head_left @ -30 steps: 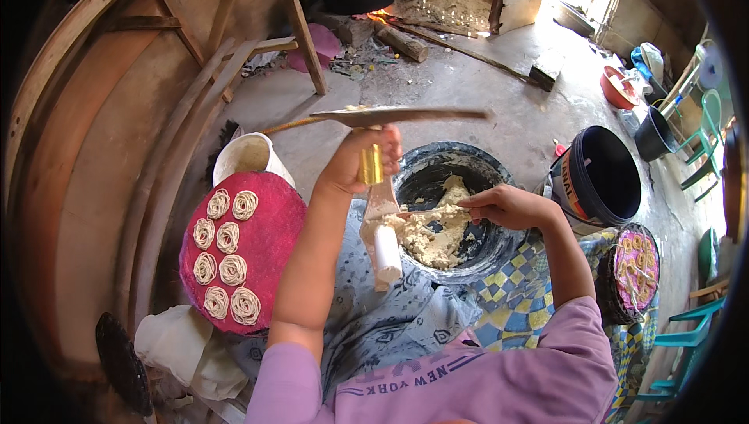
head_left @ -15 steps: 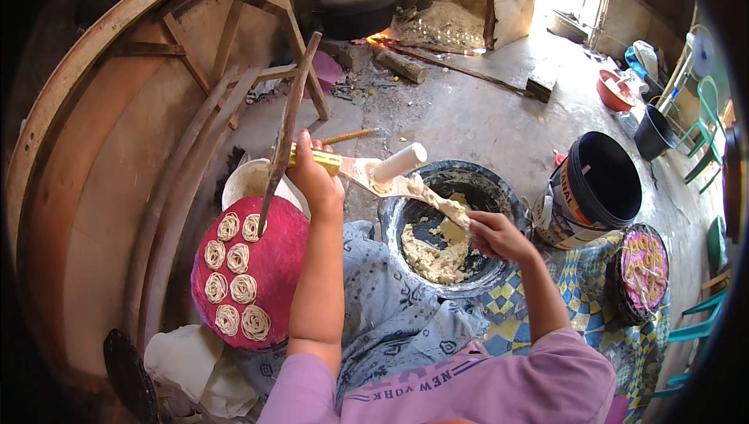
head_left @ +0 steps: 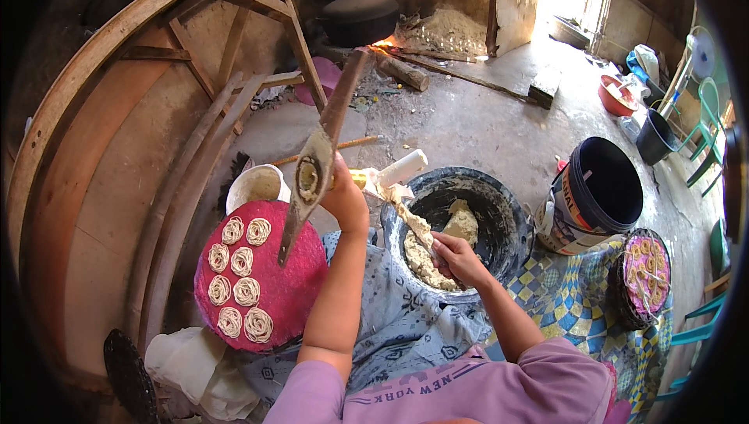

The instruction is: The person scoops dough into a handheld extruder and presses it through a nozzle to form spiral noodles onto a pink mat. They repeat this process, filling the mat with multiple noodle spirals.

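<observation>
My left hand (head_left: 343, 194) is closed around a press tool (head_left: 310, 170): a long, dark bar with a holed centre, tilted steeply, plus a yellow cylinder and a white rod (head_left: 402, 166) pointing right. My right hand (head_left: 455, 259) grips a dough-coated spatula (head_left: 413, 223) over a black basin (head_left: 503, 194) holding pale, lumpy dough (head_left: 462, 223). The spatula's tip reaches the press beside the white rod. Left of my left arm lies a round pink tray (head_left: 218, 241) with several coiled noodle nests (head_left: 243, 260); behind it stands a white bucket (head_left: 253, 186).
A large bucket (head_left: 573, 225) and a second pink tray (head_left: 644, 276) are at right. Beyond are a burning wood fire (head_left: 384, 42) under a dark pot (head_left: 359, 10), sticks on the floor, small containers and green chairs (head_left: 706, 159). A wooden frame (head_left: 125, 53) fills the left.
The press's long bar has swung from horizontal to steeply upright, and its white rod now points right. My right hand has moved down with the spatula.
</observation>
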The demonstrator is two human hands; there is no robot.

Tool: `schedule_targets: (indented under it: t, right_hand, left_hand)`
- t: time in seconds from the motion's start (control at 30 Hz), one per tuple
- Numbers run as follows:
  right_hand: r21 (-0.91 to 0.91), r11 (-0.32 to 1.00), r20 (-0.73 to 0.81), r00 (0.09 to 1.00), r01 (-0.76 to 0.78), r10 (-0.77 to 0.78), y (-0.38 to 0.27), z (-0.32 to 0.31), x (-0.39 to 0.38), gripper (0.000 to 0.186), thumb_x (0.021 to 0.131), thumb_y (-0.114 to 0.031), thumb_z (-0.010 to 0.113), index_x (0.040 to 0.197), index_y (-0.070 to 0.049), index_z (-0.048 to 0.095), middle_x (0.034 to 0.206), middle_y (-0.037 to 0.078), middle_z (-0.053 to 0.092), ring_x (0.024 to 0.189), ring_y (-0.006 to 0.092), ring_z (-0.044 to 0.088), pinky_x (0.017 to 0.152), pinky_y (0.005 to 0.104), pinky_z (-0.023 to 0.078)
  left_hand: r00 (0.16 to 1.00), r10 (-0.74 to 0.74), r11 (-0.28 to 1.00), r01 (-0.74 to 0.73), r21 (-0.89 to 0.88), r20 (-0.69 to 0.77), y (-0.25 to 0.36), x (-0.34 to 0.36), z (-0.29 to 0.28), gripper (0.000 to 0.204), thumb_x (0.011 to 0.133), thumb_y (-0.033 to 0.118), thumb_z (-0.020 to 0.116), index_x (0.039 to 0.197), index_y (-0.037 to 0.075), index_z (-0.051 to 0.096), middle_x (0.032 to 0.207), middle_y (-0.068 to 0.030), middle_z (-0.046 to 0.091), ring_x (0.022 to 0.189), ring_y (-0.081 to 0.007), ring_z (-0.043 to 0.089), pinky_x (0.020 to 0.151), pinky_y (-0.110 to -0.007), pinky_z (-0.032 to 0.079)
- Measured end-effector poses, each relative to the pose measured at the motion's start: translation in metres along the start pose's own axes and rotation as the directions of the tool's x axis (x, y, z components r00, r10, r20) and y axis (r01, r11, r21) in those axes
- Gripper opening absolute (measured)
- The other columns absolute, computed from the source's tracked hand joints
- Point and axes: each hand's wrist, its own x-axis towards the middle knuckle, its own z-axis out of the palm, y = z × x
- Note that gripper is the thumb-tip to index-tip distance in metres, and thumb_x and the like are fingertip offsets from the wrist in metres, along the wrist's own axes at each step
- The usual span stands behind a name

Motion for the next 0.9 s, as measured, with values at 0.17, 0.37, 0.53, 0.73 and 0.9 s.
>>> schedule_targets:
  t: [0.17, 0.37, 0.53, 0.73, 0.9]
  right_hand:
    - [0.028, 0.999, 0.101, 0.994, 0.032, -0.034, -0.015, 0.000, -0.009, 0.040, 0.103, -0.022, 0.048, 0.140, -0.005, 0.049, 0.073, -0.003, 0.055, 0.057, 0.0037, 0.047, 0.048, 0.0195, 0.038]
    - [-0.746, 0.664, -0.012, 0.998, -0.053, 0.067, 0.000, -0.083, -0.003, 0.032, 0.099, -0.015, 0.048, 0.128, -0.004, 0.057, 0.074, 0.008, 0.064, 0.065, 0.0158, 0.061, 0.061, 0.0334, 0.051]
    - [-0.987, 0.084, -0.118, 0.968, -0.139, 0.220, 0.094, -0.053, 0.010, 0.039, 0.088, -0.008, 0.045, 0.125, -0.010, 0.058, 0.100, 0.020, 0.070, 0.093, 0.0353, 0.069, 0.081, 0.0467, 0.055]
    - [-0.974, 0.055, -0.202, 0.952, -0.220, 0.230, 0.081, -0.087, 0.012, 0.028, 0.084, -0.016, 0.053, 0.104, -0.005, 0.070, 0.105, 0.022, 0.069, 0.097, 0.0371, 0.068, 0.082, 0.0451, 0.055]
    - [-0.883, 0.156, -0.390, 0.877, -0.442, 0.280, 0.118, -0.083, 0.056, 0.035, 0.082, -0.017, 0.055, 0.106, 0.002, 0.069, 0.111, 0.027, 0.065, 0.105, 0.0388, 0.065, 0.089, 0.0456, 0.052]
  left_hand:
    - [0.991, 0.009, 0.999, -0.015, 0.049, 0.132, 0.010, -0.016, -0.003, 0.030, 0.094, 0.016, 0.064, 0.116, -0.003, 0.059, 0.107, -0.0089, 0.063, 0.094, -0.0181, 0.059, 0.086, -0.033, 0.047]
    - [0.876, 0.041, 0.977, -0.136, 0.164, 0.481, 0.029, 0.007, -0.018, 0.035, 0.087, 0.019, 0.075, 0.110, -0.005, 0.063, 0.110, -0.0083, 0.066, 0.103, -0.0183, 0.061, 0.090, -0.032, 0.048]
    - [0.770, -0.017, 0.946, -0.193, 0.259, 0.638, 0.024, -0.001, -0.018, 0.041, 0.076, 0.008, 0.079, 0.111, -0.002, 0.060, 0.107, -0.0077, 0.066, 0.098, -0.0148, 0.063, 0.088, -0.031, 0.049]
    - [0.746, -0.056, 0.950, -0.165, 0.265, 0.664, 0.030, -0.006, -0.041, 0.041, 0.076, 0.004, 0.078, 0.113, -0.001, 0.060, 0.106, -0.0067, 0.066, 0.097, -0.0148, 0.063, 0.088, -0.032, 0.050]
    - [0.740, 0.037, 0.961, -0.211, 0.179, 0.672, 0.024, -0.005, -0.045, 0.054, 0.073, 0.006, 0.082, 0.119, -0.001, 0.055, 0.108, -0.0082, 0.065, 0.098, -0.0189, 0.063, 0.091, -0.033, 0.049]
